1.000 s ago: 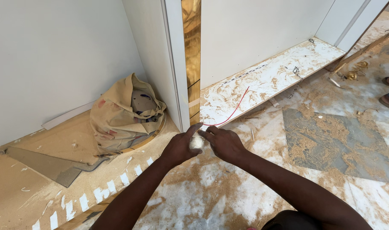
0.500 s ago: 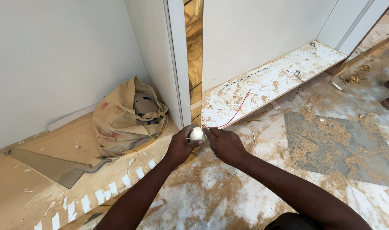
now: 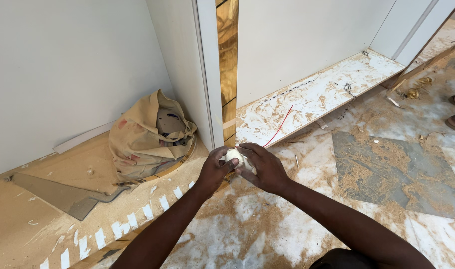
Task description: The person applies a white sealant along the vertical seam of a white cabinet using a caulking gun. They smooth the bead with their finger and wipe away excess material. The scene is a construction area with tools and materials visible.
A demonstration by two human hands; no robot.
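Here, 2 hands meet over the dusty floor [image 3: 267, 234]. Left hand [image 3: 215, 172] and right hand [image 3: 265, 167] both close around 1 small white rounded object [image 3: 233, 156], held between them. Just beyond: white panel edge [image 3: 210, 74]. Left of the left hand: crumpled tan bag [image 3: 142, 139]. Beyond the right hand: red wire [image 3: 281, 124].

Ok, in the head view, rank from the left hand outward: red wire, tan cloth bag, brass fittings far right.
1. Red wire, just right of the left hand, on the white board.
2. Tan cloth bag, to the left in the corner.
3. Brass fittings, far upper right.
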